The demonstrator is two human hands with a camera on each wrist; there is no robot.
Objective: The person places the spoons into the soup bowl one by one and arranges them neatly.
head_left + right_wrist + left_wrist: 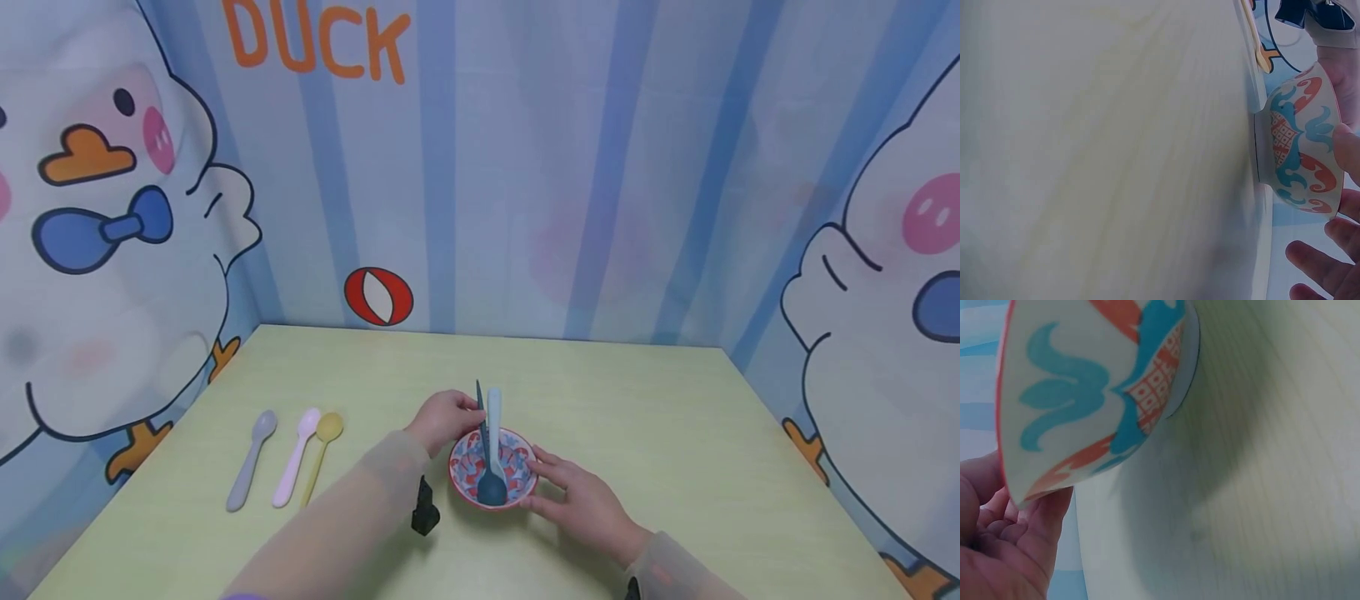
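Observation:
A patterned bowl (pixel 465 465) with a red rim stands on the table. Inside it lean a dark teal spoon (pixel 492 490) and a pale blue spoon (pixel 494 408), both handles pointing up past the far rim. My left hand (pixel 444 422) pinches the dark spoon's handle above the bowl's far left rim. At the right side, my right hand (pixel 581 502) touches the rim with thumb and fingertips, its other fingers spread. The left wrist view has the bowl's outer wall (pixel 1072 400) large, with left fingers (pixel 1044 519) partly behind its rim.
Left of my left arm, a greyish purple spoon (pixel 251 460), a pink spoon (pixel 297 458) and a yellow spoon (pixel 328 428) lie side by side. My sleeve partly covers the yellow handle. A duck-print curtain (pixel 510 167) hangs behind the table (pixel 675 433).

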